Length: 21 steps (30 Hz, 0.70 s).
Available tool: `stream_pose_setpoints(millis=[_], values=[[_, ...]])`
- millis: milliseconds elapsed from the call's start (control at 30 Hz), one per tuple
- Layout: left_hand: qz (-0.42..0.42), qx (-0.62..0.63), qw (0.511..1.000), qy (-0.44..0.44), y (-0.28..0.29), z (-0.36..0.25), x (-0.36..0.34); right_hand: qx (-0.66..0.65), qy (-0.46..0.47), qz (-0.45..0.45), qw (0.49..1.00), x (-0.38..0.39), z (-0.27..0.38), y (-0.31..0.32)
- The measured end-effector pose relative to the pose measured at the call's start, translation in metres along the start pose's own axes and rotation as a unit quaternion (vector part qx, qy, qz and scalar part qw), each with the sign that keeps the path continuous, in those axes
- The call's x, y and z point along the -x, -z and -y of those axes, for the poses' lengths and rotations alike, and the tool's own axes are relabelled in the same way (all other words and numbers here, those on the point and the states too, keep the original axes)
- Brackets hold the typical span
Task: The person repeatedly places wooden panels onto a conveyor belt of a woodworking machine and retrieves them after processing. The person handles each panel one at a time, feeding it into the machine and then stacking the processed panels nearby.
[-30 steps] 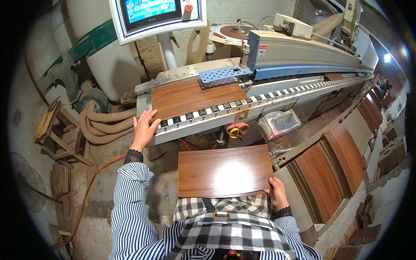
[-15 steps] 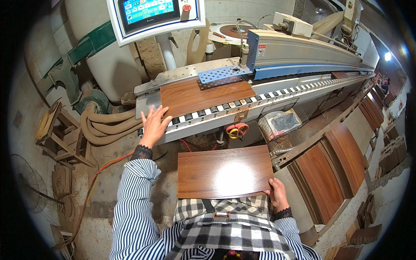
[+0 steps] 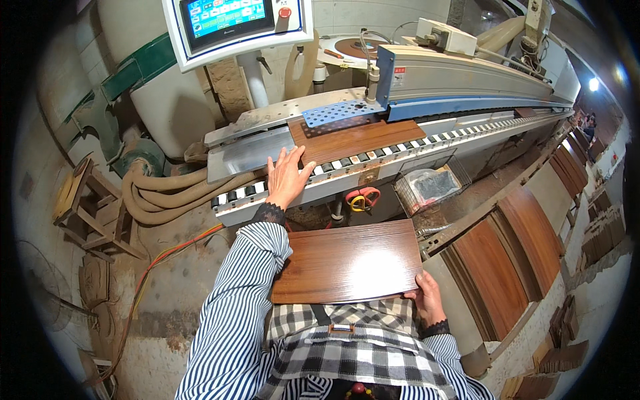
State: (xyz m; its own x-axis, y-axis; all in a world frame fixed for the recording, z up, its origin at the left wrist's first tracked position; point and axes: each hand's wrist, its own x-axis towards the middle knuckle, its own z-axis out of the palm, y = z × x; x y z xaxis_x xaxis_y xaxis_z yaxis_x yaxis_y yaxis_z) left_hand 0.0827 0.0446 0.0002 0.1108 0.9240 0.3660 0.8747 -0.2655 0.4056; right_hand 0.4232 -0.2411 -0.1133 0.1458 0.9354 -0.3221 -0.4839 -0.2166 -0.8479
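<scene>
A brown wood-grain panel (image 3: 357, 139) lies on the machine's roller track (image 3: 373, 165), its right part under the grey and blue machine housing (image 3: 467, 77). My left hand (image 3: 287, 177) is flat and open at the panel's left end, fingers touching its edge. My right hand (image 3: 425, 299) grips the near right corner of a second brown panel (image 3: 347, 261), held flat against my checked apron in front of me.
A control screen (image 3: 233, 20) on a post stands above the track. Beige hoses (image 3: 160, 193) curl at the left beside a wooden stool (image 3: 93, 203). A wire basket (image 3: 427, 187) hangs under the track. Stacked brown panels (image 3: 513, 253) lie at the right.
The panel on the track has travelled right, further under the machine housing. My left hand followed it to the right along the rollers. The held panel stayed put.
</scene>
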Motion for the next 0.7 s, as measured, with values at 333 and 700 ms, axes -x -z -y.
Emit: stream_pose_setpoints(millis=[333,700], values=[[-0.030,0.305,0.951,-0.033,0.038,0.038,0.039,-0.145,0.046,0.051,0.987,0.016,-0.003,0.019],[0.030,0.003,0.991,-0.129,0.111,0.036,0.132,-0.133,0.077,0.123,0.981,-0.073,0.067,-0.093]])
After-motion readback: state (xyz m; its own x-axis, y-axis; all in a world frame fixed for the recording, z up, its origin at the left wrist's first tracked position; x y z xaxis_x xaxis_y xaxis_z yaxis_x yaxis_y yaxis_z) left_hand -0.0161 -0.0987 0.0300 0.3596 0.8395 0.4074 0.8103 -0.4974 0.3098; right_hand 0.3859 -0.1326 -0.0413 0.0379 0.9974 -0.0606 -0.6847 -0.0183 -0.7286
